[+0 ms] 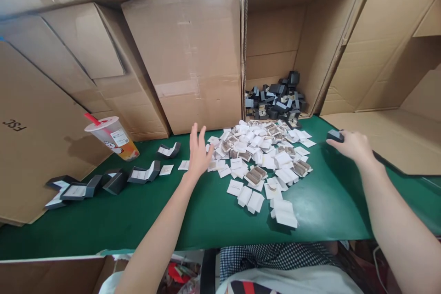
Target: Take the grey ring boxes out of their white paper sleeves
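Observation:
My right hand (pixel 355 146) grips a small black jewellery box (pixel 335 136) above the right part of the green table. My left hand (pixel 199 152) is raised over the table with its fingers apart and nothing in it, at the left edge of a pile of white folded inserts (pixel 257 140). Some inserts in the pile show brown padded sides. Left of that hand lie several open black boxes with white lining, among them an open box (pixel 144 173) and another open box (pixel 168 150). A small white card (pixel 166 170) lies close to them.
A large cardboard carton (pixel 272 32) on its side holds a heap of black boxes (pixel 275 98). A drink cup (pixel 115 138) with a red straw leans at the left. More cartons (pixel 193 64) wall the back of the green table (pixel 138 225). An open carton (pixel 51 280) stands below the front left edge.

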The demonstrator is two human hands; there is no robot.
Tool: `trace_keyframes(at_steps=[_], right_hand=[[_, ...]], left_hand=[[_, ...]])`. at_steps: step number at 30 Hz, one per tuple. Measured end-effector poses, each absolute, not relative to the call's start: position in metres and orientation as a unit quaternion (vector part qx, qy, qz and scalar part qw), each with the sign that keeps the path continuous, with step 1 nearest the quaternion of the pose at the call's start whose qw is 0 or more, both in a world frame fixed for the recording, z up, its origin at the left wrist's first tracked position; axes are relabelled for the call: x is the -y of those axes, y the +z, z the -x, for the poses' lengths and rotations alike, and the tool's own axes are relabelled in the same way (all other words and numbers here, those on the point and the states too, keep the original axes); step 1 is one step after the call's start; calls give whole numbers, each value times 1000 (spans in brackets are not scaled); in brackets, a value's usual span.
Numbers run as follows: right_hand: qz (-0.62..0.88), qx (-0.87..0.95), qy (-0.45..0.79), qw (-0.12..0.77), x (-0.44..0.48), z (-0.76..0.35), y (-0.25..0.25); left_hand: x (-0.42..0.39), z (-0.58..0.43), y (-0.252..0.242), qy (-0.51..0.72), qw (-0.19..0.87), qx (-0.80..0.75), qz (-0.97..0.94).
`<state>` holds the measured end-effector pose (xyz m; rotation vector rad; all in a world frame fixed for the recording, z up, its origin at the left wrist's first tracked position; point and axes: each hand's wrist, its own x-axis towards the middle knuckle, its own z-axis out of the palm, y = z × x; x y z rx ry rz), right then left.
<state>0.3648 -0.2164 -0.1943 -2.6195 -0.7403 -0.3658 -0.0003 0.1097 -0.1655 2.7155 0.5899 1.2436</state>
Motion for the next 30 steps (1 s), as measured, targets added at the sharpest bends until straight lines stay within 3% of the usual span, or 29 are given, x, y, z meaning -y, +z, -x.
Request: trace_keyframes(at_steps=[8, 15, 20, 24, 30], right_hand=[[914, 359, -34, 188, 191, -349, -199], [917, 310, -116, 224, 191, -336, -190], [838, 337, -231, 362, 177, -305, -179], [716, 467, -289, 430, 157, -262, -173], [581, 666, -214, 415, 130, -206, -175]], left_hand=[[-111, -5, -188, 166, 173, -198, -950], [-113, -7, -187, 219, 140, -185, -948], [-111, -8, -182, 277, 97, -171, -940], [-103, -7, -175, 294, 65, -123, -945], [-97, -9, -172, 249, 30, -59, -966]])
